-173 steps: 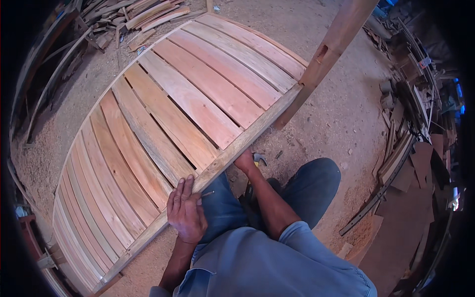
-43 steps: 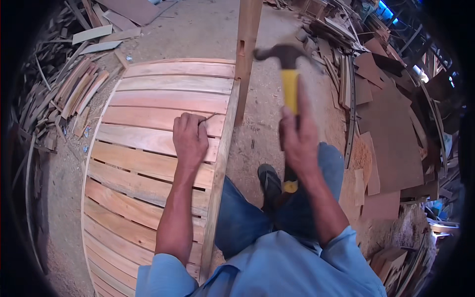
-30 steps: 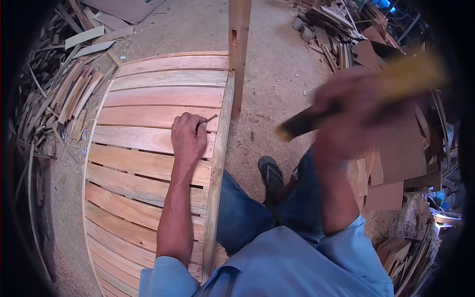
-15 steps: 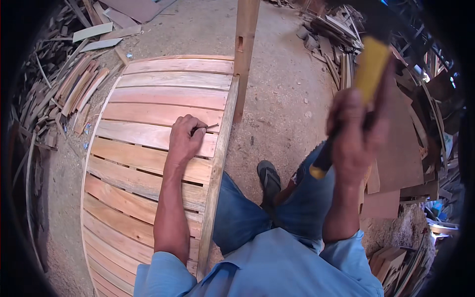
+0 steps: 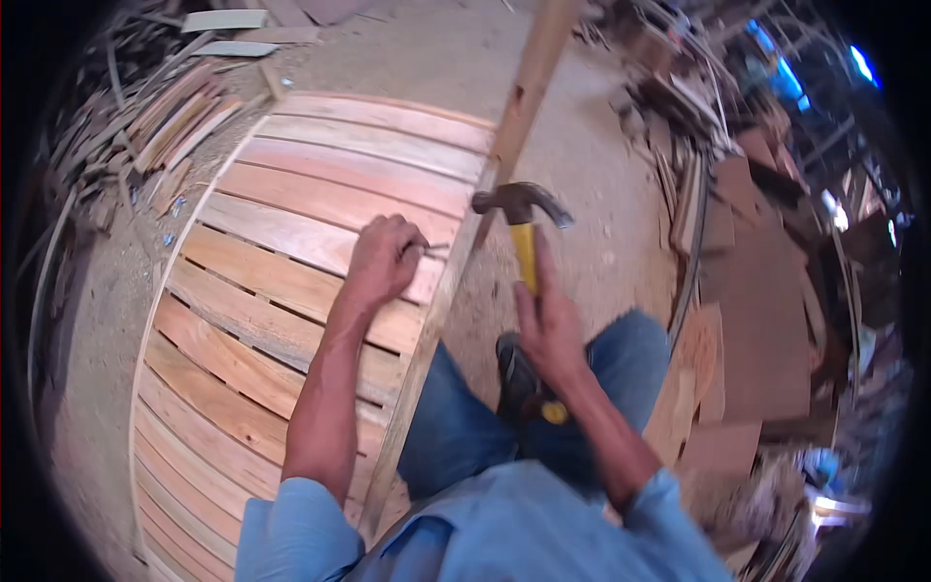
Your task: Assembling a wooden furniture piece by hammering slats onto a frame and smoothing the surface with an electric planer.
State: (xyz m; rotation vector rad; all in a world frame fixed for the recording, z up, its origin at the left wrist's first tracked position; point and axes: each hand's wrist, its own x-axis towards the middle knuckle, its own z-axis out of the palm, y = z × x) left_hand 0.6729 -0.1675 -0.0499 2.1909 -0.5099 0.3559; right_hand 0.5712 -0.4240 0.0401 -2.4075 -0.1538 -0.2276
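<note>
Head view, looking down at a person in a blue shirt and blue jeans at work over a slatted wooden panel (image 5: 291, 281) that lies flat on the dusty floor (image 5: 601, 175). The panel fills the picture from about 7 o'clock up to 12 o'clock; it is built of long reddish and pale boards laid side by side with narrow dark gaps between them, and a lighter edge batten (image 5: 436, 320) runs along its right side from 6 o'clock toward 12 o'clock. The left hand (image 5: 383, 257), near the centre, is curled almost closed, its fingertips pinching a thin metal nail (image 5: 434, 247) that points sideways toward the batten, at or just beside its face. The right hand (image 5: 548, 325), at about 4 o'clock from the left one, is wrapped tightly round the yellow handle of a claw hammer (image 5: 522, 218); the thumb lies along the grip. The hammer's dark steel head sits at 1 o'clock from the nail, its striking face turned toward the batten and its curved claw pointing right, close to the batten though whether it touches cannot be told. A dark shoe (image 5: 516, 378) rests on the floor beneath the right wrist. Offcuts and loose boards (image 5: 165, 116) are heaped at 10 o'clock; flat brown sheets (image 5: 766, 320) are stacked at 3 o'clock.
</note>
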